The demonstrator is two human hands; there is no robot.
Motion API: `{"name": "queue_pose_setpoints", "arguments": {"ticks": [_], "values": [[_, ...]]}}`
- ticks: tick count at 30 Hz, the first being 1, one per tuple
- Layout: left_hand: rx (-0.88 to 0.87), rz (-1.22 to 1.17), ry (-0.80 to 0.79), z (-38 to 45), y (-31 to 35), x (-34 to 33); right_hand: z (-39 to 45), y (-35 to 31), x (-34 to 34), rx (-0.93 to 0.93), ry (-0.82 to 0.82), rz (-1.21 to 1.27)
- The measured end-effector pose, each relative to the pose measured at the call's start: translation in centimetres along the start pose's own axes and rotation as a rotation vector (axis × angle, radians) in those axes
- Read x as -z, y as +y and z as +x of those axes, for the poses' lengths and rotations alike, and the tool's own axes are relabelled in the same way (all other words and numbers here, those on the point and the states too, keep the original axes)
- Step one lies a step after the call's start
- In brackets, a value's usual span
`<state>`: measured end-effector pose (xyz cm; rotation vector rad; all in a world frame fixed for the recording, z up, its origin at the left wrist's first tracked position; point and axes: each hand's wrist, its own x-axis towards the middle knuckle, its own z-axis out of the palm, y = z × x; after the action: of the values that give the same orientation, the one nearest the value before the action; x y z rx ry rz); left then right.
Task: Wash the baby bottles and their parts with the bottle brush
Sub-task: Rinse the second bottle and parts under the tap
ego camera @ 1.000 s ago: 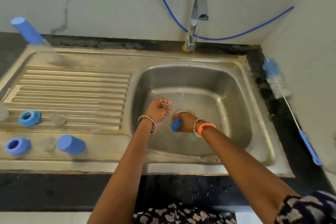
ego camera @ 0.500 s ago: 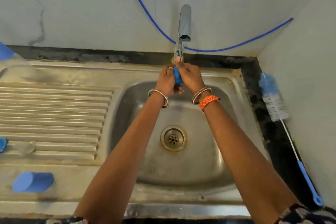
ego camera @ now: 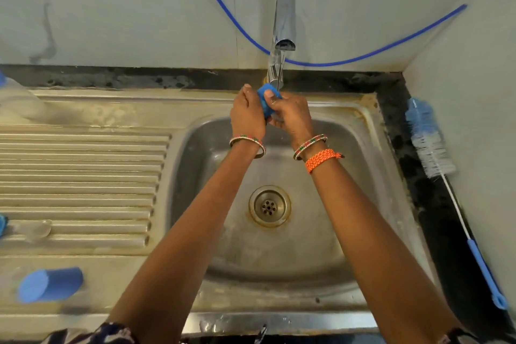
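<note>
Both my hands hold a small blue bottle part point(ego camera: 267, 99) under the running tap point(ego camera: 283, 33), above the back of the steel sink basin point(ego camera: 363, 165). My left hand point(ego camera: 247, 114) grips it from the left, my right hand point(ego camera: 291, 116) from the right, thumb on top. The bottle brush point(ego camera: 430, 145), blue and white bristles with a blue handle, lies on the dark counter at the right. A blue cap point(ego camera: 50, 285) lies on its side at the front left of the drainboard. A clear teat point(ego camera: 42, 227) sits on the drainboard ribs.
The ribbed drainboard point(ego camera: 83, 176) fills the left side. Another blue part point(ego camera: 2, 223) shows at the left edge, and a clear bottle point(ego camera: 16, 103) at the back left. A blue hose point(ego camera: 363, 56) hangs along the wall. The drain point(ego camera: 269, 205) is open.
My hands rose from low in the basin up to the tap with the blue part. Since half a second ago they have hardly moved.
</note>
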<state>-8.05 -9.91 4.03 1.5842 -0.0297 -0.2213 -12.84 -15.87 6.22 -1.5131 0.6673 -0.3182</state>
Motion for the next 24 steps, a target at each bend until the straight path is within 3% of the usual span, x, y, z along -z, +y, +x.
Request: {"name": "queue_pose_setpoints", "arguments": {"ticks": [3,7,12,18,21,24], "values": [[-0.193,0.115,-0.025,-0.5,0.3,0.4,0.1,-0.4,-0.1,-0.027,-0.004,0.039],[-0.508,0.547,-0.131,-0.4,0.2,0.8,0.5,-0.6,0.0,-0.073,0.057,0.016],[-0.779,0.598,-0.212,-0.3,-0.5,1.9,0.3,-1.3,0.5,-0.268,-0.044,0.292],[-0.551,0.24,-0.278,-1.0,-0.5,1.5,-0.1,-0.7,1.1,-0.135,-0.192,0.358],[-0.506,0.224,-0.179,-1.2,0.2,1.2,-0.5,-0.5,1.2,-0.06,-0.268,0.387],[-0.248,0.108,-0.107,-0.2,1.3,0.8,-0.7,0.1,1.4,0.12,-0.223,0.048]]}}
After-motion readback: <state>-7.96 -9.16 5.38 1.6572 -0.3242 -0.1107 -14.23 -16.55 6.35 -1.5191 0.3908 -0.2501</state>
